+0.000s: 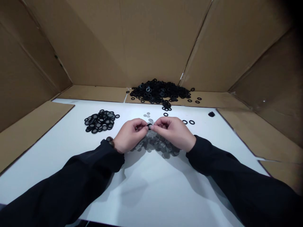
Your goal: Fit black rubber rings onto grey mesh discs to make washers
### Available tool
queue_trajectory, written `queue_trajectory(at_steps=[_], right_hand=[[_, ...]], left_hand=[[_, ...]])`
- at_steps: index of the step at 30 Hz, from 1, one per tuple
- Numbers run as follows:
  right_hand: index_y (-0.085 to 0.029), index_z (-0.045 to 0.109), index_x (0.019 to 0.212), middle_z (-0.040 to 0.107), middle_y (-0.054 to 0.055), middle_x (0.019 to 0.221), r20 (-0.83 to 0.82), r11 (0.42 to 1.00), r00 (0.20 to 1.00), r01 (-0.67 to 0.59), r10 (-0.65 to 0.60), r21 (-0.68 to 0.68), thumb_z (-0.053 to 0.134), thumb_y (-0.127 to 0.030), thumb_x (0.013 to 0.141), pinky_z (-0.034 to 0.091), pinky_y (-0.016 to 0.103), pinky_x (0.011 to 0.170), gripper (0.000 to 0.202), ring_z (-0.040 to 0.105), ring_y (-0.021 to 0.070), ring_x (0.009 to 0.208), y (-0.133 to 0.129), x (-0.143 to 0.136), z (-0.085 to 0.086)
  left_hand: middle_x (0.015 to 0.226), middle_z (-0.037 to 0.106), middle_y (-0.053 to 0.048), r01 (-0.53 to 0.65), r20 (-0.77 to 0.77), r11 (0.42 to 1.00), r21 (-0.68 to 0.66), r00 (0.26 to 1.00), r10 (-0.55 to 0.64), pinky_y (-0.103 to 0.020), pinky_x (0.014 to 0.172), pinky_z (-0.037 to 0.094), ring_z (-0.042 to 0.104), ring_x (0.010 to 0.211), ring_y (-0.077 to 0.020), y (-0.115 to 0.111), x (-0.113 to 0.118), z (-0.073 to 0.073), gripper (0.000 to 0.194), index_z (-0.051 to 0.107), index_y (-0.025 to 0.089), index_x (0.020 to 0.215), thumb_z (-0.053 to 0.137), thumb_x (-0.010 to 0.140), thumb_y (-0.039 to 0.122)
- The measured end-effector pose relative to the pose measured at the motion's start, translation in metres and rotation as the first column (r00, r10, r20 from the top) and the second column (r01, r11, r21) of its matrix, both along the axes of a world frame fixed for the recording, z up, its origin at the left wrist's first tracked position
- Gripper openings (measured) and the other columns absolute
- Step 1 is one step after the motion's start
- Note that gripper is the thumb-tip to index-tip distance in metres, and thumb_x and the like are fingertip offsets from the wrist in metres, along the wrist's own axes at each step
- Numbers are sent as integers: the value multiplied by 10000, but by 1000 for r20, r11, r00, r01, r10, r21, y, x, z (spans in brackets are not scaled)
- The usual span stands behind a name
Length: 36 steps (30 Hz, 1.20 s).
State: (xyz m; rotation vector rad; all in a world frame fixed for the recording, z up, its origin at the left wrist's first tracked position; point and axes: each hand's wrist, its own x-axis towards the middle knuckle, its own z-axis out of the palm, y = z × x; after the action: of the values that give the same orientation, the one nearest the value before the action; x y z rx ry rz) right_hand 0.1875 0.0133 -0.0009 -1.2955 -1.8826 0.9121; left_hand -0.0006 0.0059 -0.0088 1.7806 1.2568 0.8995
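Note:
Between my two hands, a small black ring [149, 126] with a grey disc inside it is pinched at the fingertips. My left hand [131, 134] grips its left side with thumb and forefinger. On the opposite side, my right hand [174, 131] pinches the same ring. Just beneath both hands lies a pile of thin grey discs [156, 143], partly hidden by the fingers. To the left sits a heap of black rings with grey discs in them [100, 121]. A big pile of black rings [161, 90] stands at the back.
Cardboard walls [123, 41] enclose the white table [156, 195] at the back and both sides. Loose black rings [192, 122] lie right of my right hand. A small dark lump [211, 114] rests farther right. Cardboard strips [251, 132] border the white surface.

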Motion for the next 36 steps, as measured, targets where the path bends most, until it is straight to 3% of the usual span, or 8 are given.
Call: queue_trajectory(at_steps=[10, 22, 31, 36], right_hand=[[-166, 680, 742, 601, -1, 643, -44, 1000, 999, -20, 21, 20, 646, -410, 812, 368, 241, 526, 256, 487, 113, 569, -3, -4, -2], [-172, 652, 691, 555, -14, 588, -17, 1000, 1000, 17, -17, 26, 666, -453, 794, 346, 243, 498, 299, 447, 105, 532, -4, -6, -2], [-178, 574, 628, 511, -18, 539, -24, 998, 1000, 18, -19, -68, 691, -512, 761, 329, 242, 462, 378, 435, 103, 502, -4, -5, -1], [-178, 634, 820, 611, 10, 703, -181, 985, 980, -102, 76, -140, 660, -415, 803, 433, 246, 538, 239, 525, 118, 593, -3, -7, -4]], left_hand=[[706, 566, 6, 13, 34, 999, -43, 999, -12, -236, 570, 390, 473, 611, -115, -1, 0, 0, 187, 621, 155, 870, 559, 837, 329], [758, 618, -13, 25, 15, 1000, 2, 1000, -25, -249, 622, 421, 517, 662, -131, -2, 0, 0, 177, 649, 159, 882, 550, 846, 300], [740, 600, -3, 51, 21, 999, 9, 998, -51, -244, 602, 400, 505, 651, -127, -2, 0, 2, 147, 631, 159, 843, 547, 833, 279], [670, 536, 27, 42, 26, 999, -11, 999, -42, -231, 564, 367, 456, 600, -108, -4, 0, 2, 110, 608, 164, 805, 532, 814, 244]])
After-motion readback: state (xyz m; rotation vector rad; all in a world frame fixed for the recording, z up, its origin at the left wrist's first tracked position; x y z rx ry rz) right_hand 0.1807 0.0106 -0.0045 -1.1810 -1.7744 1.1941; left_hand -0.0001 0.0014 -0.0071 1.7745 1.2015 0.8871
